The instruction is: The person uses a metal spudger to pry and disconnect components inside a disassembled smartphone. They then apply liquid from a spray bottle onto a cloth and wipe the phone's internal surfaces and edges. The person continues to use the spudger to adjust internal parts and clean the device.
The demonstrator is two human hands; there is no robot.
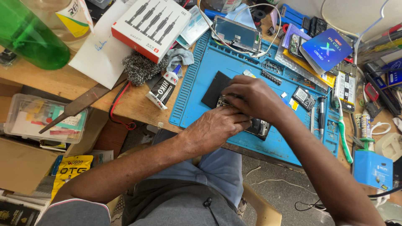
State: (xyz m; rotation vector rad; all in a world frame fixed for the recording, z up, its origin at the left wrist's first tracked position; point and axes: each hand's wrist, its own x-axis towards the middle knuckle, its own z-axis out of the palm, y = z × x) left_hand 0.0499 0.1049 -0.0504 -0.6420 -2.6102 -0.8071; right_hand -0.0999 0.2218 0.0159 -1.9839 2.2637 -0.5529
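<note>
Both of my hands rest on an opened phone (258,127) lying on a black pad (213,88) on the blue work mat (197,90). My left hand (213,125) presses down on the near side of the phone, fingers curled over it. My right hand (253,96) lies across the top of it, fingers bent onto the phone; whether it holds a small tool is hidden. Only the phone's lower right corner shows past my hands.
A glue tube (164,88), steel wool (140,68) and a white screwdriver box (150,26) lie left of the mat. A phone screen (236,33) with a white cable sits behind. A green bottle (31,39) stands far left. Tools, a toothbrush (343,134) and a blue box (372,169) crowd the right.
</note>
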